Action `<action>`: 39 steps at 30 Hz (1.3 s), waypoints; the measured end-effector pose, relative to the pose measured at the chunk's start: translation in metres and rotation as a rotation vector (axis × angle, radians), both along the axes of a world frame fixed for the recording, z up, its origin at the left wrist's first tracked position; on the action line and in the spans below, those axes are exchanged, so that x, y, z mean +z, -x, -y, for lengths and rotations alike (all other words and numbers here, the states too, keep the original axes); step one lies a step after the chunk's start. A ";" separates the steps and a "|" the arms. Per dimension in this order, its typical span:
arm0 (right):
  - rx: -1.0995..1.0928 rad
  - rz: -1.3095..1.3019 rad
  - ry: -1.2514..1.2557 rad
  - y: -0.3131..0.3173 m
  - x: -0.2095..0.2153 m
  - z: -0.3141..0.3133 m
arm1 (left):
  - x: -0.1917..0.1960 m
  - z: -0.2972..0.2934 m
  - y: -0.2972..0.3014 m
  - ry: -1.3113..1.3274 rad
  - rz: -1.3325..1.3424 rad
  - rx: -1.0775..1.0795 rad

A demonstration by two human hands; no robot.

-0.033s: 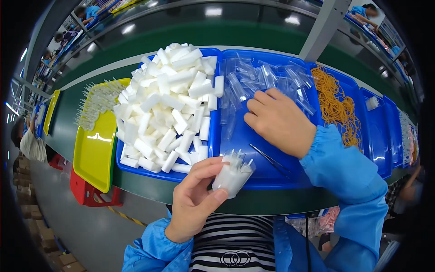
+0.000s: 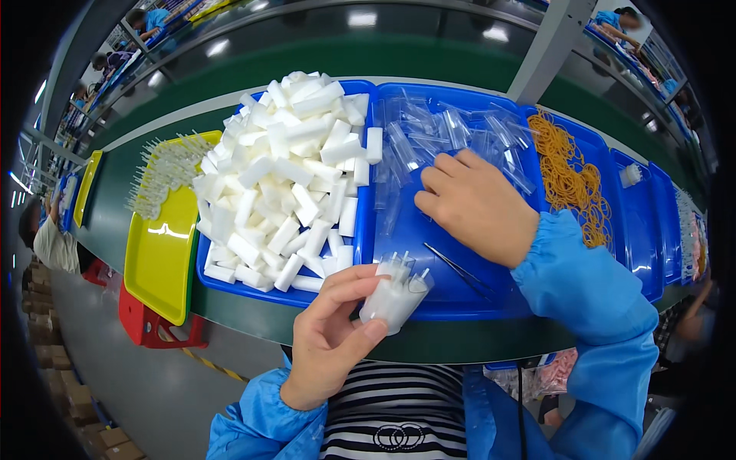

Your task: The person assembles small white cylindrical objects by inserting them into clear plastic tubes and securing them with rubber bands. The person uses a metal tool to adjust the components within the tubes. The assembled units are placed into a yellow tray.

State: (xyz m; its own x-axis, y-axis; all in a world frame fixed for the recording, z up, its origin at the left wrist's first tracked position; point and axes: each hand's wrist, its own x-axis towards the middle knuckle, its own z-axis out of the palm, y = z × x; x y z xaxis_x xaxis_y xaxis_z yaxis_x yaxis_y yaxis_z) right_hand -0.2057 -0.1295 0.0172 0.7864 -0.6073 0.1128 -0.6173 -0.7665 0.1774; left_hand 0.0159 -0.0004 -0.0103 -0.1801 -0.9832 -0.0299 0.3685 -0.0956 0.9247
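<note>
My left hand (image 2: 333, 337) is closed, thumb and fingers pinching a frosted white plastic piece with thin prongs (image 2: 396, 300) on its upper end. The piece is tilted above the front edge of a blue tray (image 2: 399, 253). Over that tray my right hand (image 2: 479, 203) is palm down, its fingers curled in beside a heap of clear plastic sleeves (image 2: 452, 130). Its fingertips are hidden behind the hand, so what they hold, if anything, does not show. Below the right hand, a pair of tweezers (image 2: 456, 270) lies in the tray.
Left of the sleeves, white foam blocks (image 2: 284, 184) are piled in another blue tray. Farther left, a yellow tray (image 2: 157, 264) bears white pronged parts (image 2: 165, 176). Tan rubber bands (image 2: 571, 172) lie to the right. A metal post (image 2: 548, 50) stands at the back; a red stool (image 2: 146, 318) is below.
</note>
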 end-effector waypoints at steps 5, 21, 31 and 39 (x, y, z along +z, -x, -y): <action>-0.286 0.965 -0.735 -0.006 0.022 -0.025 | -0.005 0.001 -0.004 0.125 0.084 0.026; -0.351 1.412 -1.024 -0.009 0.012 -0.079 | 0.001 -0.001 0.005 0.220 0.276 0.063; -0.340 1.482 -0.795 -0.020 -0.004 -0.101 | -0.002 -0.001 0.008 0.125 0.168 0.071; -0.366 1.420 -0.654 -0.021 -0.006 -0.104 | 0.001 0.000 0.015 0.319 0.504 0.176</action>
State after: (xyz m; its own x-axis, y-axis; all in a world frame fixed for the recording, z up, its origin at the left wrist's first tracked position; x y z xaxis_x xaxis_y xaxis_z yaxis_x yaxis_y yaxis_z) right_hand -0.1846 -0.0251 0.0108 0.0850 -0.9649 0.2483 -0.1468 -0.2586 -0.9548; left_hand 0.0011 -0.0006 -0.0089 -0.0544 -0.9713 0.2317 -0.1353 0.2371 0.9620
